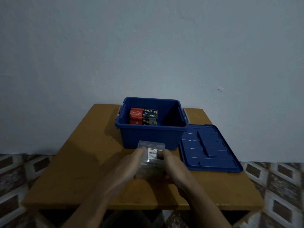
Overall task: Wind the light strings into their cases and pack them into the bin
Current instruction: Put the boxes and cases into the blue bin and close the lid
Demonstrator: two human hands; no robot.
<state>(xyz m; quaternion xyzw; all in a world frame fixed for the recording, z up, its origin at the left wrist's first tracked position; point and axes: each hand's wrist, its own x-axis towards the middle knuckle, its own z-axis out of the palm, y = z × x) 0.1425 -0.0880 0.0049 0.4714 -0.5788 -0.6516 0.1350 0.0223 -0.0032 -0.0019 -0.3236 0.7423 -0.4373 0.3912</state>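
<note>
I read the clear plastic pouch with a white barcode label directly in front of the open blue plastic bin, overlapping its near wall. My left hand and right hand hold the pouch by its side edges; its contents are blurred. Inside the bin, toward its left side, sits a red-and-black cardboard LED light box. The blue ribbed plastic lid lies flat just right of the bin on the orange-brown wooden table.

Head camera looks forward and down, near the table.
</note>
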